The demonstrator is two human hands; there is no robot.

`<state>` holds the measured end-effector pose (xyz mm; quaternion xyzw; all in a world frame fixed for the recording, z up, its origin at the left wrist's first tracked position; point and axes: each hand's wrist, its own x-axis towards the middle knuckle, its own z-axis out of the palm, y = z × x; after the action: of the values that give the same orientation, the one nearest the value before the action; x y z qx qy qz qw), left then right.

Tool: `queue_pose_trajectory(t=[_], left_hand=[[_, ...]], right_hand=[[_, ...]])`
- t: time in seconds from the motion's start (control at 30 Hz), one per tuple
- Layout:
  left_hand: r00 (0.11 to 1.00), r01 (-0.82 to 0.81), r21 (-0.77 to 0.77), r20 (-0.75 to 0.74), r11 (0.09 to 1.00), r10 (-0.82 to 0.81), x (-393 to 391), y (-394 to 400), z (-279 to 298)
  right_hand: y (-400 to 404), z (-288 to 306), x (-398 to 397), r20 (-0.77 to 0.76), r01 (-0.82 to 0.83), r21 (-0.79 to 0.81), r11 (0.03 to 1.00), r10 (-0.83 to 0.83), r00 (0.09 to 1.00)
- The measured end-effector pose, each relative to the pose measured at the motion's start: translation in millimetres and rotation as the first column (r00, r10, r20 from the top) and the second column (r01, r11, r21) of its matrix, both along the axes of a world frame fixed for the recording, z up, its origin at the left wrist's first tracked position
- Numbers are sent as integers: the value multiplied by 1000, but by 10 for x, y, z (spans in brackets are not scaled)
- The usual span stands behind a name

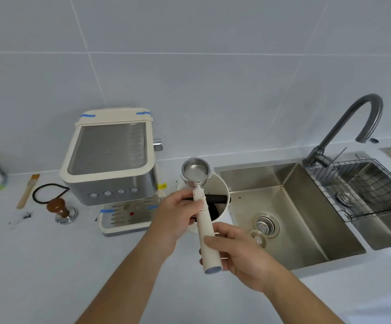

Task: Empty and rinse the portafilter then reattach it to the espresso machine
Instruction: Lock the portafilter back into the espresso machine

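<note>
Two hands hold the portafilter (202,213) above the white knock bin (222,183), beside the sink (290,206). The left hand (175,216) pinches the handle near the metal cup. The right hand (239,253) wraps its fingers round the far end. It looks hard, stiff and heavy at the cup end. Its long handle points back at the person, and the shiny, empty-looking cup faces up.

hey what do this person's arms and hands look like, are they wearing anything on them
Both arms are bare from the bottom edge of the picture up to the hands: no sleeves show anywhere on the forearms. The left hand and right hand wear no gloves. No watch, bracelet or ring is visible on the wrists or fingers. There are no markings or tattoos that can be seen.
</note>
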<state>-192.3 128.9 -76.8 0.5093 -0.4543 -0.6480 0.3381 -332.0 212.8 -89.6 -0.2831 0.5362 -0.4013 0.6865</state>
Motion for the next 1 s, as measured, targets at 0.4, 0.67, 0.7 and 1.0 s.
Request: queue_pose_trajectory(t=[0.4,0.67,0.7,1.0], left_hand=[[989,95,-23,118,995,-92,912,141,-192],[950,213,-54,247,976,-193,1410,223,-216],[941,205,-52,285,977,-182,1518,212,-207],[854,119,-483,496,868,159,2172,-153,206]], right_hand=[[147,-163,898,23,-74,12,997,74,997],[249,-377,1120,59,-204,3,979,203,977],[241,-421,1166,68,-220,12,975,219,973],[78,-731,1315,83,-283,100,954,275,958]])
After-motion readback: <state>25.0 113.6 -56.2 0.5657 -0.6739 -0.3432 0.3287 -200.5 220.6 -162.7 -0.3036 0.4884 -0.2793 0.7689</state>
